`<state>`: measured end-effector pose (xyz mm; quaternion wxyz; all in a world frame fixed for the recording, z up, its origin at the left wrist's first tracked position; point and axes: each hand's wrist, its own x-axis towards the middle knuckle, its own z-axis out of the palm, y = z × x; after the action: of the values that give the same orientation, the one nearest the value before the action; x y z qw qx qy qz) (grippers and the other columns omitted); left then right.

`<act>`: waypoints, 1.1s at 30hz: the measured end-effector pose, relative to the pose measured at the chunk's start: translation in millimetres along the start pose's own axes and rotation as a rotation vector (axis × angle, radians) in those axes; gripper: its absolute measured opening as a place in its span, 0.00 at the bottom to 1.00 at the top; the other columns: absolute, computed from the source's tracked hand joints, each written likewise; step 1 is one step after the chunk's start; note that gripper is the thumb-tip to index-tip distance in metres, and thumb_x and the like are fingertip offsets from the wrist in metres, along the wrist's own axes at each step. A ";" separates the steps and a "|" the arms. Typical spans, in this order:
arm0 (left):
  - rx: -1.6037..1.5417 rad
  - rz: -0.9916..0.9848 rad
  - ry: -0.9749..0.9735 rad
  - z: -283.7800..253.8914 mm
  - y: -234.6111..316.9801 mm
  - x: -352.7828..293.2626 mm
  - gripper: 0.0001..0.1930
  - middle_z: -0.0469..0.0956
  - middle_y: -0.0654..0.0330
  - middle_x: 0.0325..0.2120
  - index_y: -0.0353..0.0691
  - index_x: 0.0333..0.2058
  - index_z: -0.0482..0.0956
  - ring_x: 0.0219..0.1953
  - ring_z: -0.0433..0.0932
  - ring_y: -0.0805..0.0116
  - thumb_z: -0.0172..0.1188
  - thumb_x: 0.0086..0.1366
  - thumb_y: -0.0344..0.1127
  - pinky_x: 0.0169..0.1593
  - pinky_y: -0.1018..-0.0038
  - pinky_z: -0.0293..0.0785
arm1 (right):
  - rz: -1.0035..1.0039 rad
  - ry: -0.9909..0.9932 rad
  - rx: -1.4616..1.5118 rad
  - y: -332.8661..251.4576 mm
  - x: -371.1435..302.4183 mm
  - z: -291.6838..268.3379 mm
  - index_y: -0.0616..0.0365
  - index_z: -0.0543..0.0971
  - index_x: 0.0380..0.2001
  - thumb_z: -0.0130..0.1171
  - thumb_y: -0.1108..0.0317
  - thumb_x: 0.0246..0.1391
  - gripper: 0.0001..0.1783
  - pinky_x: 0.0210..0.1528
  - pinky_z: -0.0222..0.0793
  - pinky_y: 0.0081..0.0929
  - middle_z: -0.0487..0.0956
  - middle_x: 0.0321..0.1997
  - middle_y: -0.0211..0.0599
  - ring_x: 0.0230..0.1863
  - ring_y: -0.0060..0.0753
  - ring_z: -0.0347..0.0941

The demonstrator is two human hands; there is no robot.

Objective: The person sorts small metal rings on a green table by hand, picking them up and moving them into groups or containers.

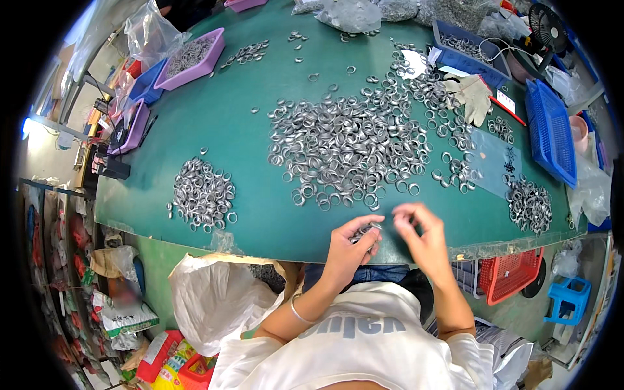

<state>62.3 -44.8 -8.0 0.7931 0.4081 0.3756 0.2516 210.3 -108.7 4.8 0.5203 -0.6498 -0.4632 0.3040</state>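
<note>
Just over the table's near edge, my left hand is closed around several grey metal rings, which show between thumb and fingers. To its right, my right hand hovers apart from it with bent fingers. Motion blurs those fingertips, so whether they pinch a ring is unclear. Beyond both hands spreads a large heap of metal rings on the green table. A smaller ring pile lies at the left, and another small pile sits near the right edge.
Pink basins and a blue bin stand at the far left. Along the right are a blue basket, a work glove, a red pen and a small fan. Plastic bags line the back.
</note>
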 end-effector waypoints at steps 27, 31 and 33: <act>-0.078 0.061 0.248 -71.9 43.9 -25.6 0.08 0.71 0.63 0.24 0.38 0.30 0.73 0.16 0.63 0.80 0.55 0.62 0.36 0.14 0.87 0.52 | -0.212 0.229 -0.745 19.4 19.1 -8.8 0.63 0.74 0.41 0.59 0.76 0.44 0.17 0.46 0.62 0.38 0.70 0.43 0.43 0.42 0.47 0.65; 0.950 0.664 0.634 -150.7 72.9 -14.0 0.06 0.75 0.63 0.23 0.34 0.30 0.76 0.25 0.72 0.76 0.59 0.57 0.30 0.28 0.80 0.68 | -0.223 0.165 -0.678 35.5 16.4 -1.0 0.62 0.74 0.40 0.58 0.79 0.42 0.17 0.46 0.62 0.38 0.70 0.42 0.43 0.42 0.48 0.66; 1.160 0.777 0.910 -176.2 88.5 -1.7 0.06 0.76 0.54 0.25 0.33 0.30 0.76 0.28 0.75 0.62 0.60 0.54 0.28 0.36 0.72 0.70 | -0.247 0.186 -0.658 36.5 15.5 -0.1 0.63 0.74 0.39 0.58 0.79 0.42 0.16 0.46 0.62 0.38 0.70 0.42 0.44 0.42 0.48 0.66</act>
<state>-88.0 82.6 -1.1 0.0845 0.7110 0.5619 0.4142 226.8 -95.7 -28.8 0.3562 -0.7466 -0.5618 0.0133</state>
